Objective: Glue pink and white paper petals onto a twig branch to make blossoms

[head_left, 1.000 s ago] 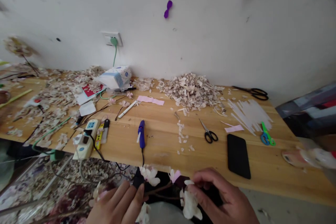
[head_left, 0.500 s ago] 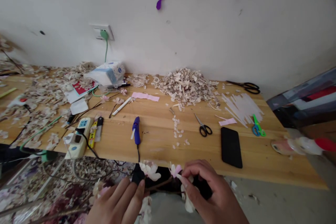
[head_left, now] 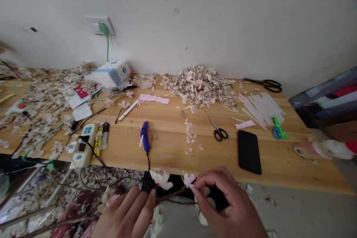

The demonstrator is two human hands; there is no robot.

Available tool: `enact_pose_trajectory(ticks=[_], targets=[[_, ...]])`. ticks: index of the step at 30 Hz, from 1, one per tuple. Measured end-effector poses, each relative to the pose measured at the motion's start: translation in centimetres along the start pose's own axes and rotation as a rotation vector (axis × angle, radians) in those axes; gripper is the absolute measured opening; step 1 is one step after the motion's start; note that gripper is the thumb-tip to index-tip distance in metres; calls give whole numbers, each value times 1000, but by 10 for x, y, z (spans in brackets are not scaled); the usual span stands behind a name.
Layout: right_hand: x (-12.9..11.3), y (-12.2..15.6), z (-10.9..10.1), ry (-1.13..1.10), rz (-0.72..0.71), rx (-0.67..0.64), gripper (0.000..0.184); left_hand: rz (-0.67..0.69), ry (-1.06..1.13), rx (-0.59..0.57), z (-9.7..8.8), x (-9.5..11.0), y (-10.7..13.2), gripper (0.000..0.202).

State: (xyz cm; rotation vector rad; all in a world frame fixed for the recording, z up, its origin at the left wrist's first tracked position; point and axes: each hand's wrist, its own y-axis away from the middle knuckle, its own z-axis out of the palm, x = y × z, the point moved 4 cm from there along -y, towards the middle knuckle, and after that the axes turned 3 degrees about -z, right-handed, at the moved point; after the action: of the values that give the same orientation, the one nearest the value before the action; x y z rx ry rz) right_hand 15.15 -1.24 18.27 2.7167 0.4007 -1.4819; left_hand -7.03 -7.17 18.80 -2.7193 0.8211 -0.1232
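Head view, only one we've got. Our left hand (head_left: 125, 212) wrapped on branch (head_left: 175, 193), nearer us than glue gun (head_left: 145, 137). Our right hand (head_left: 225, 200) pinching edge of small pink flower (head_left: 187, 180), nearer us and right of glue gun. Far as we can judge: big white flower (head_left: 161, 179) looks full, pink one sparser, so probably unfinished. Can't tell if petals are stuck. Petal pile (head_left: 199, 84) sits loose, beyond and right of glue gun.
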Motion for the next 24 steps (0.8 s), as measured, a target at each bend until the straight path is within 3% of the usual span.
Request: enact_pose_trajectory(ticks=[14,24], targets=[[-7,0,-1,12,-80,55,9,22,25,-4,6,2,6,39],[-5,4,-1,106,-96,13,8,60,-3,-11,10,4,12,36]])
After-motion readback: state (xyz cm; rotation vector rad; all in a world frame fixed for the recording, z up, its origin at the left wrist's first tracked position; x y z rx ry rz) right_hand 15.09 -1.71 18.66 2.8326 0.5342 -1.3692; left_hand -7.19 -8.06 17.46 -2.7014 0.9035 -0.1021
